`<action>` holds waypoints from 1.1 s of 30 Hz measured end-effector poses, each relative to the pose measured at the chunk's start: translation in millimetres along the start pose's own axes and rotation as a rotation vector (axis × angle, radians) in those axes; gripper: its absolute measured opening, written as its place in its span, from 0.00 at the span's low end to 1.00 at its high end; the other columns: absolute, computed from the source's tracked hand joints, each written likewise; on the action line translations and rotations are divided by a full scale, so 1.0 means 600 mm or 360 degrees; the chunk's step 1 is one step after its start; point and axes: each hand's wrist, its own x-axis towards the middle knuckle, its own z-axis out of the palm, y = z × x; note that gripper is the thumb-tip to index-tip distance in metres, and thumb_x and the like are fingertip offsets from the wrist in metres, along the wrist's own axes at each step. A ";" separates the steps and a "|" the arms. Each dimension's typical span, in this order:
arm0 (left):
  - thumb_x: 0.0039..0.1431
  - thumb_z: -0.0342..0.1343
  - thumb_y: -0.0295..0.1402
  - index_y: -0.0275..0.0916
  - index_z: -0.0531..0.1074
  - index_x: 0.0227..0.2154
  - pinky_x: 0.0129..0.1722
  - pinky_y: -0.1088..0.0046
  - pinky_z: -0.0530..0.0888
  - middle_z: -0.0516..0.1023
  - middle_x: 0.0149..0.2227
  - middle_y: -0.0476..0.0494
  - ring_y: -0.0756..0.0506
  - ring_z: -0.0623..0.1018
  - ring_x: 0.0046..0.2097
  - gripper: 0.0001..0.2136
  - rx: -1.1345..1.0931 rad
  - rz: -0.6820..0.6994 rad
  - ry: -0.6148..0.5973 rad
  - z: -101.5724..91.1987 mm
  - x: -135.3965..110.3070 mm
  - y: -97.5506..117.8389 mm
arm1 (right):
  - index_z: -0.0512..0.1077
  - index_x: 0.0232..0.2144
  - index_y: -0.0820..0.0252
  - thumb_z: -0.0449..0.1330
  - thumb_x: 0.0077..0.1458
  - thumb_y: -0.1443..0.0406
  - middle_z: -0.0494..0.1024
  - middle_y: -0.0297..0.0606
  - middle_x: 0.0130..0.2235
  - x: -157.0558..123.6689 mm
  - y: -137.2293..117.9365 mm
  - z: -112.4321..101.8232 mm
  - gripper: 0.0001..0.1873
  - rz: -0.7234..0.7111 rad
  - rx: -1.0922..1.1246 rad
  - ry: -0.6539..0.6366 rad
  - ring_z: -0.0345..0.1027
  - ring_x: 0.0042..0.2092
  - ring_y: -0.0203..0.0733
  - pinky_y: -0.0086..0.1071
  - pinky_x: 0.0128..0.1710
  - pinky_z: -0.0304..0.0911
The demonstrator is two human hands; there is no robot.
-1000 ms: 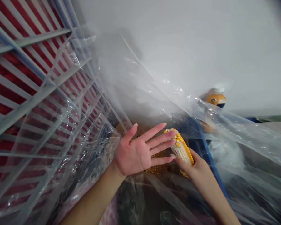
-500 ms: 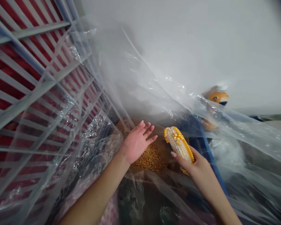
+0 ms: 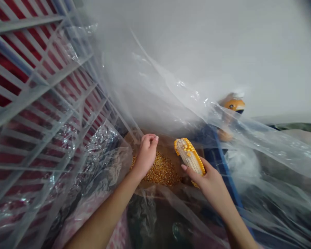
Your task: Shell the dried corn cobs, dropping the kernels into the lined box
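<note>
My right hand (image 3: pixel 209 181) is wrapped round a corn cob (image 3: pixel 190 157), tilted with its far end up and to the left. Much of the cob's upper side is bare and whitish; yellow kernels remain along its edges, and a few cling near the tip. To the left of the cob, my left hand (image 3: pixel 146 152) has its fingers curled together, thumb against them. Whether anything is between those fingers is hidden. Below both hands lies a heap of loose corn kernels (image 3: pixel 163 169) on brown material, partly covered by my left hand.
Clear plastic sheeting (image 3: pixel 155 90) drapes across the wall and both sides. At left stands a slatted crate (image 3: pixel 41 83) with red behind it. A blue crate edge (image 3: pixel 224 155) runs along the right. Behind it is a bottle with an orange label (image 3: pixel 233 104).
My left hand has gone from spread fingers to curled-in ones. The view has shifted slightly, and the cob stays in my right hand.
</note>
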 end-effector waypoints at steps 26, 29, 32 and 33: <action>0.62 0.32 0.39 0.35 0.64 0.48 0.43 0.67 0.67 0.74 0.44 0.35 0.41 0.73 0.46 0.21 0.0492 0.0057 -0.0480 0.043 -0.035 0.003 | 0.67 0.43 0.59 0.54 0.48 0.53 0.76 0.42 0.33 -0.004 -0.017 0.043 0.22 0.0027 -0.0300 0.0021 0.71 0.35 0.46 0.30 0.32 0.58; 0.60 0.36 0.46 0.36 0.66 0.42 0.38 0.66 0.68 0.76 0.39 0.35 0.38 0.75 0.43 0.22 0.0608 -0.0042 -0.0524 0.042 -0.038 0.011 | 0.65 0.45 0.59 0.54 0.49 0.54 0.77 0.44 0.35 -0.009 -0.020 0.048 0.23 0.0024 -0.0469 0.0050 0.71 0.36 0.48 0.30 0.31 0.57; 0.59 0.38 0.46 0.33 0.65 0.42 0.35 0.66 0.68 0.76 0.36 0.31 0.36 0.76 0.40 0.22 0.0802 -0.0052 -0.0496 0.044 -0.043 0.016 | 0.64 0.46 0.59 0.53 0.49 0.55 0.77 0.45 0.35 -0.014 -0.022 0.055 0.23 0.0020 -0.0594 0.0055 0.72 0.36 0.49 0.30 0.30 0.56; 0.60 0.37 0.45 0.33 0.64 0.42 0.34 0.67 0.68 0.76 0.36 0.31 0.37 0.76 0.39 0.21 0.0832 -0.0033 -0.0489 0.045 -0.044 0.016 | 0.64 0.46 0.59 0.52 0.49 0.55 0.77 0.45 0.35 -0.015 -0.023 0.056 0.23 0.0016 -0.0611 0.0064 0.72 0.35 0.48 0.30 0.30 0.56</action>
